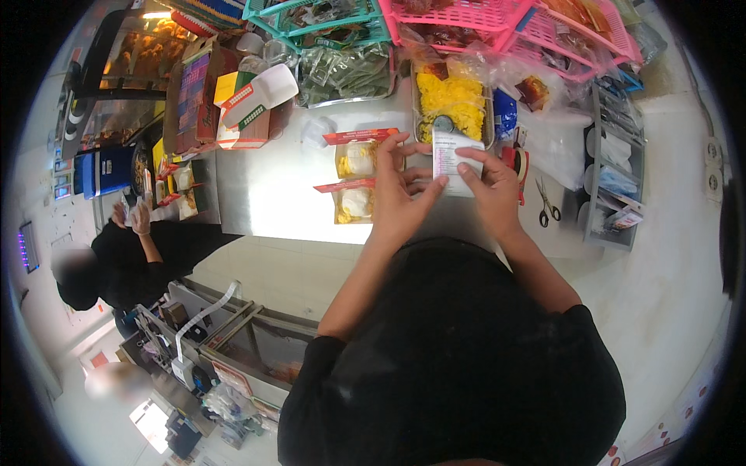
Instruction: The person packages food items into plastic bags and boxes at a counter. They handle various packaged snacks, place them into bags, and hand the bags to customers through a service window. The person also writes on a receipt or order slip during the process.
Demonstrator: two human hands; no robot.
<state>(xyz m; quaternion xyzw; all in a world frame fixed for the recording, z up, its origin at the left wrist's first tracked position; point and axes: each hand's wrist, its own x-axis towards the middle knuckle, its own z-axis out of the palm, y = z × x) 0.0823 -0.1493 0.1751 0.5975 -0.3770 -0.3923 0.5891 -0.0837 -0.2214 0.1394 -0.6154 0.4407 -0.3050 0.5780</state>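
Note:
A white printed paper slip [457,163] is held up in front of me, its upper end curling. My right hand [492,186] pinches its right side, with the thumb and forefinger over the paper. At the slip's left edge, the thumb and fingertips of my left hand [402,195] hold it. Just left of that hand, two open food boxes stand on the metal counter: a rear box [354,160] and a front box [352,205]. Each has a red lid flap, a white rice mound and yellow food. My left hand partly hides both.
Behind the slip is a metal tray of yellow food [451,96]. Scissors [546,204] and a red tape dispenser [515,169] lie to the right, beside a grey drawer unit [615,169]. Pink baskets [454,20] line the back. A gloved co-worker [140,256] stands at left.

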